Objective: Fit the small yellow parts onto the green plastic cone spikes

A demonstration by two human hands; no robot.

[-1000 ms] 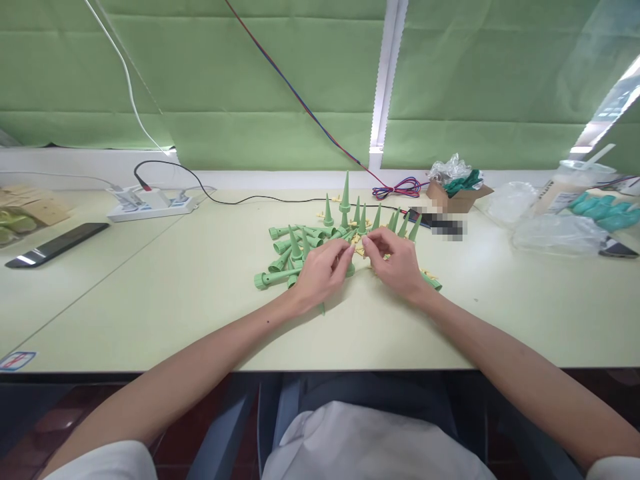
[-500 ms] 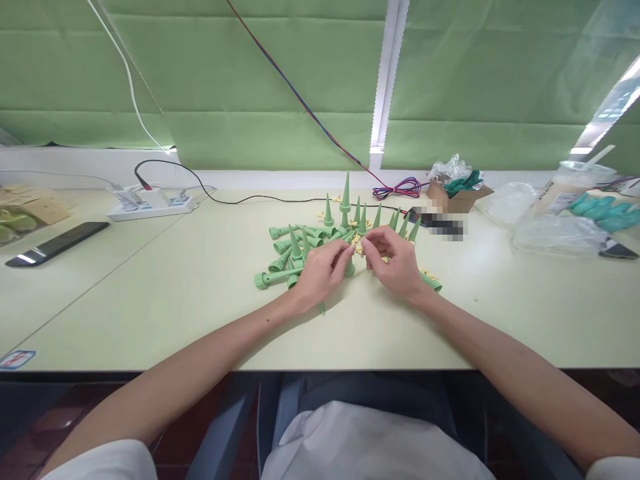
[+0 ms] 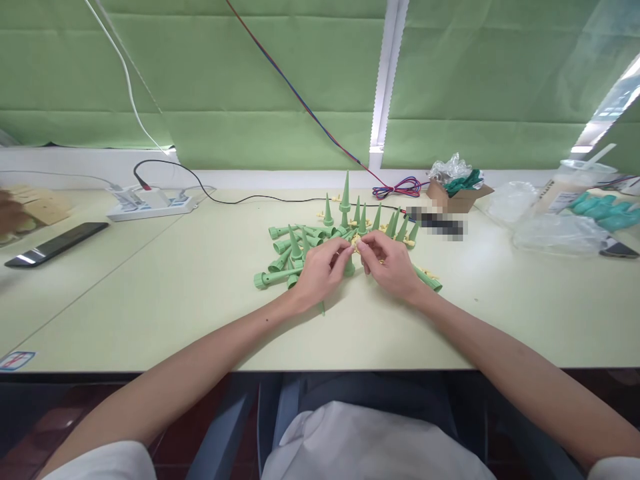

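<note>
A heap of green cone-shaped plastic spikes (image 3: 295,250) lies in the middle of the pale table (image 3: 150,293), some upright, some lying flat. Small yellow parts (image 3: 410,243) are scattered among them. My left hand (image 3: 320,272) is wrapped round a green spike (image 3: 349,268) whose tip pokes out below the palm. My right hand (image 3: 393,265) pinches a small yellow part against the left fingertips. Both hands meet just in front of the upright cones (image 3: 345,193).
A white power strip (image 3: 150,203) with cables sits at back left, a black phone (image 3: 55,245) further left. A cardboard box with a bag (image 3: 457,187), clear plastic bags (image 3: 555,230) and teal gloves (image 3: 607,210) lie at right. Another person's hand (image 3: 7,213) shows at the far left edge.
My right hand has shifted slightly left toward my left fingertips. Another person's hand has come into view at the far left edge.
</note>
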